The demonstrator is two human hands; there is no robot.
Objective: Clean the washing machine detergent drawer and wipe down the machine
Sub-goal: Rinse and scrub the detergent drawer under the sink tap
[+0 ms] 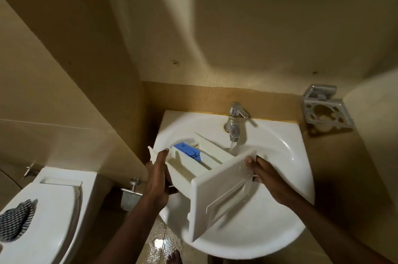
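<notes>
The white detergent drawer is held over the white sink, its flat front panel turned toward me and its blue insert facing up at the far end. My left hand grips the drawer's left side wall near the back. At the panel's right edge, my right hand holds on with the thumb over the front. Water runs from the chrome tap into the drawer's open compartment. The washing machine is out of sight.
A toilet stands at the lower left with a checked cloth lying on its lid. A metal toothbrush holder is fixed to the wall on the right. The floor below the sink is wet, with a bare foot there.
</notes>
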